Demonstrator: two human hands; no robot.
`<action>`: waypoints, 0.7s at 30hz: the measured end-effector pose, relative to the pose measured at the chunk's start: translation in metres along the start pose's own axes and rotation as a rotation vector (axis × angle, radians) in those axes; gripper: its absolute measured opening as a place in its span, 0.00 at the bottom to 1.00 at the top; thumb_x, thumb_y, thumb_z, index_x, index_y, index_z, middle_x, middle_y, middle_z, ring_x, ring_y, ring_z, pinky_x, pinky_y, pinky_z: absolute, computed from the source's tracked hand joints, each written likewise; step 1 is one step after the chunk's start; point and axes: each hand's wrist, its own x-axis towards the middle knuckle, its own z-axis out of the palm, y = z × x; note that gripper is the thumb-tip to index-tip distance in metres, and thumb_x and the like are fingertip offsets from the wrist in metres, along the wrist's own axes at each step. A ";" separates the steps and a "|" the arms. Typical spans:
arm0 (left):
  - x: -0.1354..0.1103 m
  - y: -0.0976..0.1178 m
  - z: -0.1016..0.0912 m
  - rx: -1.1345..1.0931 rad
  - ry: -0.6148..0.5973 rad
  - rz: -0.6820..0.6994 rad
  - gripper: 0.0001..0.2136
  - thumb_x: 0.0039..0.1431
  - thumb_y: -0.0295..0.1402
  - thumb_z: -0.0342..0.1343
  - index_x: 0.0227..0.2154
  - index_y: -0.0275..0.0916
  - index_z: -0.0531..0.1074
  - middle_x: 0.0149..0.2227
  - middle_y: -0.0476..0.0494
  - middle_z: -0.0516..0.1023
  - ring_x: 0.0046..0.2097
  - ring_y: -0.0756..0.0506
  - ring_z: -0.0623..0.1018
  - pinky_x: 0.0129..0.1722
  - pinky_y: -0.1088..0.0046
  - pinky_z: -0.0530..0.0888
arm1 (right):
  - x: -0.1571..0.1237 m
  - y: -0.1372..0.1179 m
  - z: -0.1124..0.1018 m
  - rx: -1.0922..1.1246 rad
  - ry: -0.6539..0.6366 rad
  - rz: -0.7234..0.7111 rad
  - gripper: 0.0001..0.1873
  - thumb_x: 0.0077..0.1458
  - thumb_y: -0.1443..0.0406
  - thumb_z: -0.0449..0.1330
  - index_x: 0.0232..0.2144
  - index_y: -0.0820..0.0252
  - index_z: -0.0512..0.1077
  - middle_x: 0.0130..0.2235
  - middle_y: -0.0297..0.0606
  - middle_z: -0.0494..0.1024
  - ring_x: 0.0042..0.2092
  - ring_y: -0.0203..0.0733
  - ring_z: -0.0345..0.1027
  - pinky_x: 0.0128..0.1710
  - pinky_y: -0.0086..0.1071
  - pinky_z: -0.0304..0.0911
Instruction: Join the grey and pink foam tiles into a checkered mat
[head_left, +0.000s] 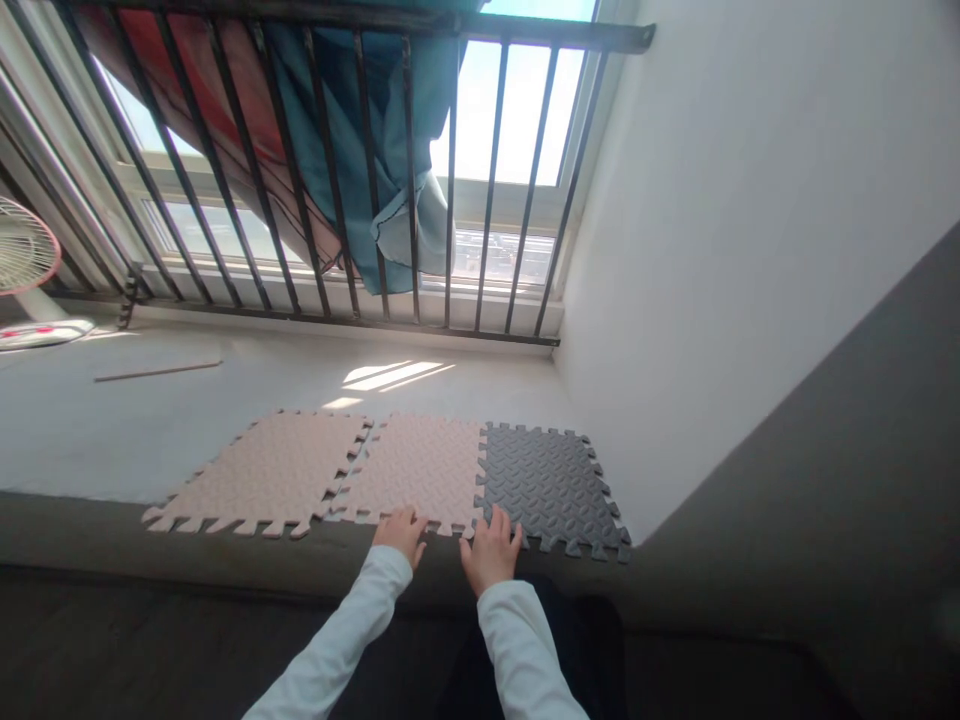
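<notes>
Three foam puzzle mats lie in a row on the white ledge. The middle pink-beige mat is joined along its right side to the dark grey mat. On the left, another pink-beige mat lies beside it, with a narrow gap showing between their toothed edges. My left hand rests on the front edge of the middle mat, fingers laid on top and thumb apart. My right hand touches the front end of the seam between the middle and grey mats, its fingers spread.
A dark metal railing runs before the window, with a red and teal curtain behind it. A fan stands at the far left. A thin stick lies on the ledge. The white wall rises at right.
</notes>
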 end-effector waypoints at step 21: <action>-0.004 0.015 0.020 -0.020 0.171 -0.167 0.13 0.53 0.33 0.44 0.38 0.44 0.71 0.38 0.41 0.71 0.43 0.43 0.70 0.38 0.69 0.67 | -0.006 -0.004 -0.001 0.002 0.050 0.002 0.15 0.49 0.62 0.51 0.37 0.60 0.73 0.54 0.46 0.63 0.55 0.50 0.50 0.53 0.52 0.40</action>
